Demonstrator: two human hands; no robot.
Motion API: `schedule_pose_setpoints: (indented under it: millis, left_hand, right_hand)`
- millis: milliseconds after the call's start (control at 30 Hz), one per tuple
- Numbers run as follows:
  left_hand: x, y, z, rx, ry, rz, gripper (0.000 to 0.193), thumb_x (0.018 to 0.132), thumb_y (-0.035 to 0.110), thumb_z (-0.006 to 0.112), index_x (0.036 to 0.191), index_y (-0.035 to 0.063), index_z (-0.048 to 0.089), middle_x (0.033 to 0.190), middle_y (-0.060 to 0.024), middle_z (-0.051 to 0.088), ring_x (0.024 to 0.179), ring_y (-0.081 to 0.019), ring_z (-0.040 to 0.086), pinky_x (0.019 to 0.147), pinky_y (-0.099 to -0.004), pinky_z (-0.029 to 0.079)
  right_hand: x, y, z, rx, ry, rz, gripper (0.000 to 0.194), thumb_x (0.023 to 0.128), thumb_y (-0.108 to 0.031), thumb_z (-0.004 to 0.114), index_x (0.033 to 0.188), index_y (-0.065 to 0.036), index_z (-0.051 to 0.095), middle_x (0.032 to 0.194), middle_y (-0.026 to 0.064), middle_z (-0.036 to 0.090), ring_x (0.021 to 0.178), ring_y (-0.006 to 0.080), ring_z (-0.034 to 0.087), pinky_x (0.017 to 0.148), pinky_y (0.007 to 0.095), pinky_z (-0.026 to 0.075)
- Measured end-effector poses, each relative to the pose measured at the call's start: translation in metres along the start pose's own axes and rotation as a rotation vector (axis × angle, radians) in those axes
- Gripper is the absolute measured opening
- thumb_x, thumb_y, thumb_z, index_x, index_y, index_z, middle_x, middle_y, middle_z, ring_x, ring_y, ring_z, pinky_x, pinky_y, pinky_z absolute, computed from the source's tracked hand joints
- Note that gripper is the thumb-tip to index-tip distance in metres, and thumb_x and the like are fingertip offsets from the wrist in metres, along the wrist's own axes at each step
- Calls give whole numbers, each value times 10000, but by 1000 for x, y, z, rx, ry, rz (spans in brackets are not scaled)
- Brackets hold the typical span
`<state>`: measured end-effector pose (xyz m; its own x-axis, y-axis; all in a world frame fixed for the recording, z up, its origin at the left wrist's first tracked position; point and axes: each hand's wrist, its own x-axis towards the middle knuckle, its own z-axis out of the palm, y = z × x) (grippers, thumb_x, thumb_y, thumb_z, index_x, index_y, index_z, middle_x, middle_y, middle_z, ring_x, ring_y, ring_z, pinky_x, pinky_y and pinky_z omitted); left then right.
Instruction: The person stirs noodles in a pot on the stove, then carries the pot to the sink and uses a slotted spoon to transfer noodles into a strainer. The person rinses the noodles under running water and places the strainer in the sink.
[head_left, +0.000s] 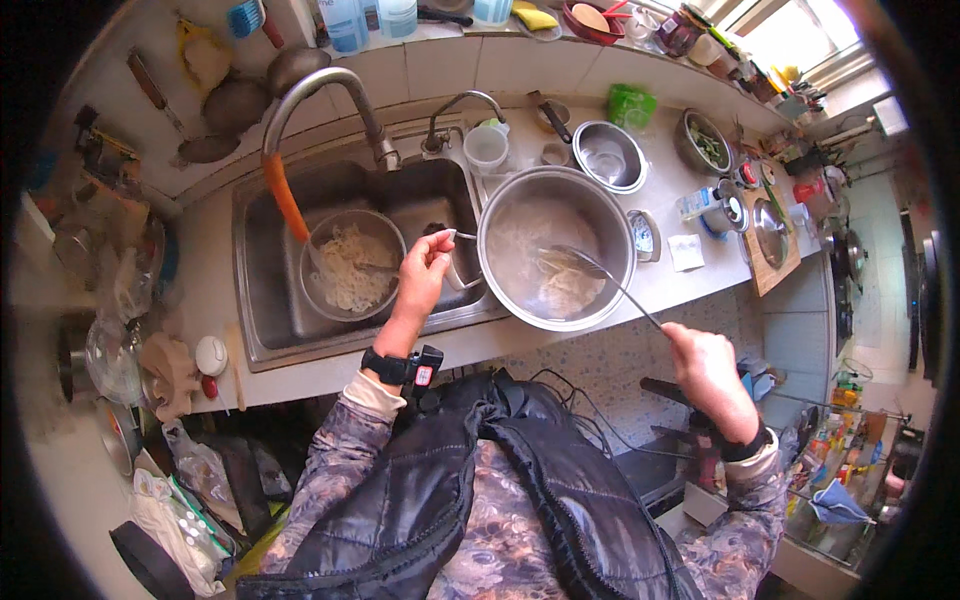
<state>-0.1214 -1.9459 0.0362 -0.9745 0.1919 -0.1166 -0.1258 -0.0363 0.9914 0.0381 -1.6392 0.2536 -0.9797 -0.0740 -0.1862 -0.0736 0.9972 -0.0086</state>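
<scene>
My right hand (705, 371) is closed round the handle of a long metal slotted ladle (577, 259), whose head is in a large steaming metal pot (487, 277) with pale noodles (570, 292) in cloudy water. The pot rests by the sink's right edge. My left hand (426, 274) is at the pot's left side handle (463, 283), thumb and fingertips close together; whether it grips the handle is unclear. In the left sink basin, a metal bowl (304, 277) contains more noodles (352, 262) and a utensil. An orange hose (285, 196) on the faucet reaches this bowl.
The double sink (259, 330) lies left of the pot. Behind the pot are a small metal saucepan (609, 154) and a white plastic tub (486, 146). Farther right are a bowl of greens (705, 142), a bottle (697, 202) and a wooden board (759, 277) with a lid.
</scene>
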Motion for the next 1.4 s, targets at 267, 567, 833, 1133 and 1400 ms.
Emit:
schedule_pose_setpoints:
  millis: [267,567,833,1133,1400]
  left_hand:
    - [3,-17,5,-9,182,13,342,846,18,479,1188,28,497,990,-43,567,855,-87,516,748,-242,452]
    - [4,-20,8,-170,33,-191,304,881,45,444,1182,6,461,861,-75,593,738,-125,566,690,-266,477]
    - [-1,-10,11,-106,-3,-194,286,911,97,405,1182,13,436,846,-64,575,736,-125,543,666,-262,455]
    - [1,-5,7,-179,-38,-228,302,910,142,419,1191,31,418,812,-44,562,707,-125,544,641,-267,451]
    - [2,-4,7,-176,-46,-233,289,917,116,396,1191,27,413,806,-55,557,694,-133,547,649,-279,466]
  right_hand:
    - [45,8,-7,-169,197,-155,183,780,-48,487,951,-28,548,588,136,558,550,305,586,506,402,459]
    - [84,39,-55,-138,-328,-48,193,745,-60,495,880,-48,632,718,196,606,720,364,602,657,424,480]
    - [85,63,-32,442,-787,175,305,790,-114,501,1060,-6,594,620,44,536,568,122,510,518,285,420]
    - [35,8,122,1638,-396,696,148,889,-153,481,987,-63,544,579,-58,411,421,23,312,363,165,217]
    - [17,-24,168,1751,-18,684,158,876,-187,549,953,-49,548,618,-54,448,473,20,371,379,167,246]
